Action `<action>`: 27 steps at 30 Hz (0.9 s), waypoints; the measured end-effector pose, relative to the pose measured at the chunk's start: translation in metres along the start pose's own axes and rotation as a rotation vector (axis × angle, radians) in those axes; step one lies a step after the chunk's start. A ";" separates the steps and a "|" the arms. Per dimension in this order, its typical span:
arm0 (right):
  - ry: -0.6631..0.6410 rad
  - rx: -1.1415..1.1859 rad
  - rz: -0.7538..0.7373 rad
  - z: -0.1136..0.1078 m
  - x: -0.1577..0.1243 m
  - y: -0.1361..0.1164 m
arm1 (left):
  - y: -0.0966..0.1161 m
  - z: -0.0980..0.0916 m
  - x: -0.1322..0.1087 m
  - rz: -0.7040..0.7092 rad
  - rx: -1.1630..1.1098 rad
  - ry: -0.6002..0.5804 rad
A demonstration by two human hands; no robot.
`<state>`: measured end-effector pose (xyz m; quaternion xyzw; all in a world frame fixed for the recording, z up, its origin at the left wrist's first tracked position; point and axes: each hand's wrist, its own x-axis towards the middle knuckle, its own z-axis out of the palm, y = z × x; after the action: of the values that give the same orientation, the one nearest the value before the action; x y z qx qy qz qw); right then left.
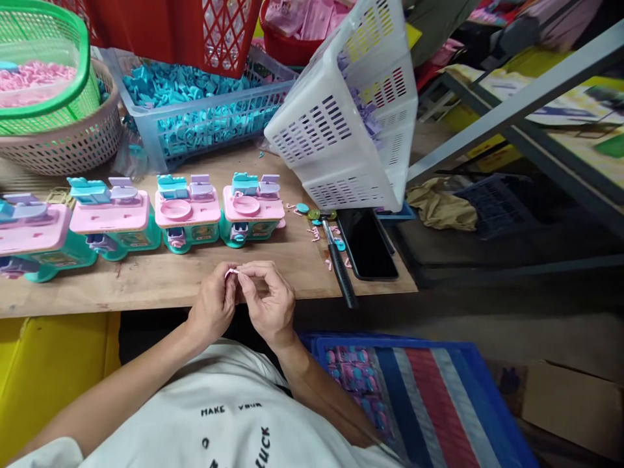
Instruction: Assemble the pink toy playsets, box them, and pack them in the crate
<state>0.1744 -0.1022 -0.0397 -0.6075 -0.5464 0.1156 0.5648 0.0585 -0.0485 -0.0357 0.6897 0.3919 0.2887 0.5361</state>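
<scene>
My left hand point(214, 302) and my right hand point(268, 300) meet above the front edge of the wooden bench. Their fingertips pinch a small pink plastic piece point(232, 272) from both sides; its exact kind is too small to make out. Beyond them stands a row of toy kitchen units with pink tops and teal bases. The rightmost toy kitchen point(260, 211) and its neighbour point(191, 213) each carry a round pink basin point(176, 209). On the two units further left, the nearer being a toy kitchen point(117, 221), no basin shows.
A hammer point(338, 263) and a black phone point(368, 244) lie at the bench's right end, among small pink and blue pieces. A white basket point(312, 136) leans there. Behind the toys stand a blue crate point(214, 127) and a green basket point(85, 78). A blue bin point(480, 364) sits low right.
</scene>
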 end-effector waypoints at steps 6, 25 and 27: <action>0.059 -0.052 -0.066 0.008 0.001 -0.002 | -0.006 0.003 0.000 0.061 0.067 0.038; 0.032 0.015 -0.188 0.011 -0.006 0.004 | -0.002 -0.008 -0.005 -0.115 -0.509 -0.069; 0.013 -0.056 -0.322 0.011 -0.008 0.002 | 0.002 -0.011 -0.008 -0.235 -0.767 -0.060</action>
<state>0.1639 -0.1015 -0.0488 -0.5283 -0.6361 0.0048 0.5624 0.0452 -0.0501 -0.0305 0.3981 0.3162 0.3306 0.7951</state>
